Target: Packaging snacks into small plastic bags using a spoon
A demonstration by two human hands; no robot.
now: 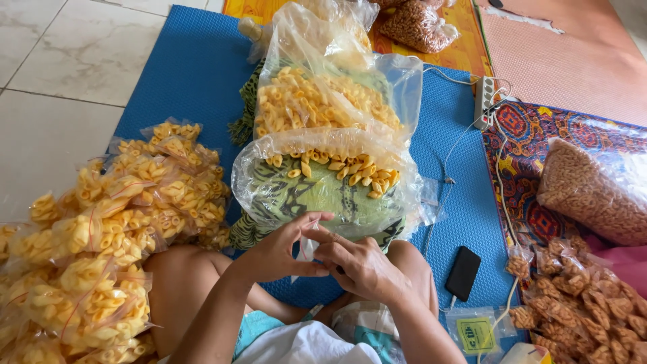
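My left hand [280, 248] and my right hand [360, 266] meet just above my crossed legs, both pinching a small clear plastic bag [307, 248] that looks empty. Right in front of them a big clear sack [330, 135] lies open, with yellow tube-shaped snacks [317, 101] inside. It rests on a green patterned cushion [317, 195]. At my left lies a heap of several small filled bags of the same yellow snacks [108, 229].
I sit on a blue mat [189, 67] over white floor tiles. A black phone [463, 272] on a cable lies at my right. A white power strip [484, 101], a large sack of brown snacks [586, 192] and small brown snack packets [579, 303] sit further right.
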